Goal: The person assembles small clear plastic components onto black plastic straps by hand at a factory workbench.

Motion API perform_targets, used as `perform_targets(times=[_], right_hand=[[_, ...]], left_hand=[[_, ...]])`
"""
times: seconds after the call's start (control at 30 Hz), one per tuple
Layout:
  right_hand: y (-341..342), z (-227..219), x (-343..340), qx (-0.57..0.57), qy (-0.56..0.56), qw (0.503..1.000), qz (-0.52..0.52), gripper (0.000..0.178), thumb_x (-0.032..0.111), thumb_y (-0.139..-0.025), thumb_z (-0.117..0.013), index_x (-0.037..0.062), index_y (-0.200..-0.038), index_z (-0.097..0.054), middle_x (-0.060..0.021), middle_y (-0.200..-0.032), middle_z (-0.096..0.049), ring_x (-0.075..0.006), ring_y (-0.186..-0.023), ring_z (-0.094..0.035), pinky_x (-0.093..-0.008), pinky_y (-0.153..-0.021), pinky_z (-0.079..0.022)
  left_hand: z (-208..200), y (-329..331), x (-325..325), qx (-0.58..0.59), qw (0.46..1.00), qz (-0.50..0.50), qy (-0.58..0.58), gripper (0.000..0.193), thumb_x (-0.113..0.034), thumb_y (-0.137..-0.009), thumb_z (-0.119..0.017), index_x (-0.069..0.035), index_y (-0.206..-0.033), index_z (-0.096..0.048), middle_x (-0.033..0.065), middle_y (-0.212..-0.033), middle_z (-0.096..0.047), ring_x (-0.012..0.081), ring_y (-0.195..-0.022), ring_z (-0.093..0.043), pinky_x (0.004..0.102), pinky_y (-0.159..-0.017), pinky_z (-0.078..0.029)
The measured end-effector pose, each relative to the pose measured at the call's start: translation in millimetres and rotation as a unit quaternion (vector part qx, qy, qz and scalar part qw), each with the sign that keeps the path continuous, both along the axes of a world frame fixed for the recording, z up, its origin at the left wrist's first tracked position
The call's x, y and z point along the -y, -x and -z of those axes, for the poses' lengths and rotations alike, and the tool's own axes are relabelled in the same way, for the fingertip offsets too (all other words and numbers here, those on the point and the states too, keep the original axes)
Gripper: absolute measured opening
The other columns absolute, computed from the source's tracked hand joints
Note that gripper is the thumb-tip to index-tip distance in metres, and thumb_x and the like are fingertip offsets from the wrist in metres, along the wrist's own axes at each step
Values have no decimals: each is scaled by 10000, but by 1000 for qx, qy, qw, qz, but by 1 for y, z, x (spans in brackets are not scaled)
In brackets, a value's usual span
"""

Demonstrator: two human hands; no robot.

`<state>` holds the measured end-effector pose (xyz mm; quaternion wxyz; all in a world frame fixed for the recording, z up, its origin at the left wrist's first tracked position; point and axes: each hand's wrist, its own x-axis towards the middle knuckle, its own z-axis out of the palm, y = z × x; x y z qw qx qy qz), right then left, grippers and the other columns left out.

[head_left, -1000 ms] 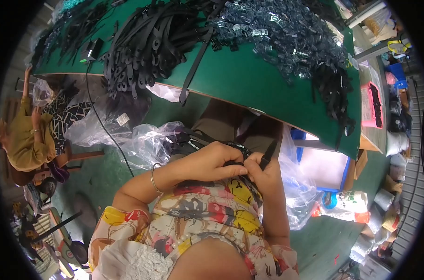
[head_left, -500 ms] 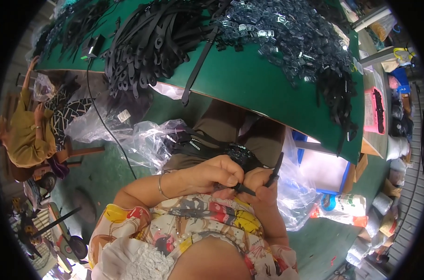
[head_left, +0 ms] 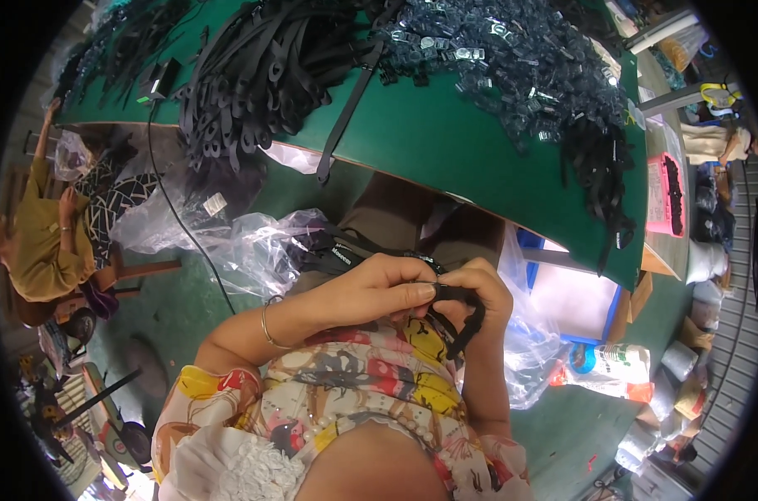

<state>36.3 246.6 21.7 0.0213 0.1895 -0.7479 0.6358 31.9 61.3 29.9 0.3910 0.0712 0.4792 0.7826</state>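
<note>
Centre of the frame, just above the patterned top (head_left: 371,384): left hand (head_left: 371,288) and right hand (head_left: 477,294) pressed together, knuckles nearly touching. Between them, a short black strap (head_left: 472,324), pinched at its upper end and curling down below the right palm.

Differs from a second ago: then, the strap's free end stuck up and out to the right of the right hand, stiff and straight; half a second ago, already tipped lower. Now hangs limp and looped beneath the hand, with both hands drawn in closer to the body. Reads as the strap fed through or folded over something small at the pinch, so the fitting step looks close to finished on this piece, though possibly only mid-way, since whatever sits between the fingertips stays hidden behind the thumbs.

Left fingers (head_left: 412,292) curled tight, thumb and forefinger closed on the strap's top end. Right fingers (head_left: 487,284) bent over likewise, clamped on the same end from the other side; no gap visible in either grip.

Across the upper frame, a green table (head_left: 446,142) bearing a heap of black straps (head_left: 254,67) at upper left and a heap of clear buckles (head_left: 512,50) at upper right. Left of centre, crumpled clear plastic bags (head_left: 245,242) on the floor. At the left edge, another person in an ochre top (head_left: 32,242), seated well apart. Lower right, a white bottle (head_left: 617,367) lying beside a blue crate (head_left: 579,292).
</note>
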Motion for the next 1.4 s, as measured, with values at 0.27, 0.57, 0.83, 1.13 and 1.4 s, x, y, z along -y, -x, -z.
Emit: perform_targets(times=[0.27,0.57,0.83,1.13,1.4], right_hand=[[-5,20,3,34,126,991,8,311,219,-683,-750,-2,-846,-605,-47,-749,-549,-104,-628,-490,-214,-555,-378],[2,12,6,17,35,997,64,257,161,-698,-731,-8,-847,-606,-44,-740,-528,-93,-625,-478,-217,-553,-376],[1,6,6,144,-31,986,76,142,97,-868,-508,-9,-931,-577,-83,-776,-552,-149,-670,-505,-256,-626,-412],[7,2,-1,127,-161,978,-25,162,66,-822,-515,-20,-954,-548,-194,-854,-594,-316,-764,-597,-341,-682,-458],[-4,2,-14,119,-60,990,36,116,79,-843,-521,-24,-885,-554,-98,-779,-563,-174,-680,-551,-265,-648,-438]], left_hand=[[14,-4,0,37,996,-11,-81,184,-212,-899,-502,-39,-887,-567,-16,-709,-527,31,-567,-399,165,-499,-310],[23,-4,-5,162,968,-104,-162,143,-163,-869,-554,-38,-937,-543,3,-761,-550,44,-536,-427,166,-472,-337],[25,1,-15,272,897,-256,-237,145,-210,-882,-536,-90,-962,-518,52,-874,-588,120,-824,-542,274,-736,-438],[3,15,-24,-200,963,-159,83,237,-93,-796,-625,-26,-993,-511,-18,-741,-500,31,-709,-431,178,-621,-371],[4,21,-18,-121,978,-161,57,177,-197,-851,-574,-26,-859,-529,-31,-696,-496,27,-642,-422,188,-553,-353]])
